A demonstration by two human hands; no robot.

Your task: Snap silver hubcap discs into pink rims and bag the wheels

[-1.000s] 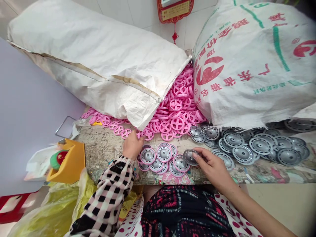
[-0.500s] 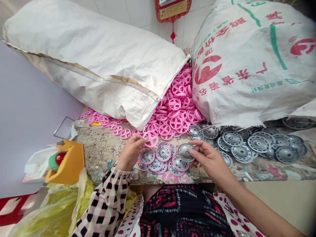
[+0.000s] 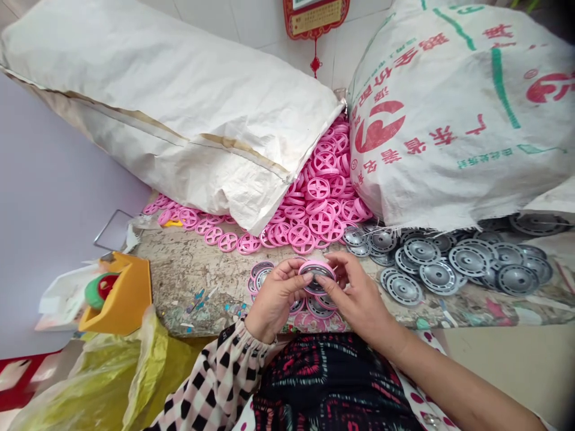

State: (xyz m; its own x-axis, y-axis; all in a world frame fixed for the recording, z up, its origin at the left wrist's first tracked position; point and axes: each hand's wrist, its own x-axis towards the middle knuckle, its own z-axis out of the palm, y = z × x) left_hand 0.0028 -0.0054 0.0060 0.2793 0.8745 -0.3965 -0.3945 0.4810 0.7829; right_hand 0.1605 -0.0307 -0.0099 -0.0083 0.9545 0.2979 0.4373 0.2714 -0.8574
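Observation:
My left hand (image 3: 281,294) and my right hand (image 3: 358,293) meet over the front of the table, both gripping one toy wheel (image 3: 317,273). Its pink ring shows around a grey hubcap disc, and both thumbs press on the grey face. Below and behind the hands lie several pink-rimmed grey wheels (image 3: 320,307), partly hidden by the fingers. Farther back, loose pink wheel rings (image 3: 318,188) spill in a heap from a white sack. Loose grey hubcap discs (image 3: 439,277) are piled to the right of my right hand.
A white woven sack (image 3: 179,114) leans at the back left; a printed sack (image 3: 440,120) bulges at the back right. On the worn tabletop's (image 3: 175,269) left end stands a yellow-orange holder (image 3: 121,299). A yellow plastic bag (image 3: 117,371) hangs below it.
Both hands have come together at the middle. The pink ring from the left hand and the grey disc from the right are now joined face to face.

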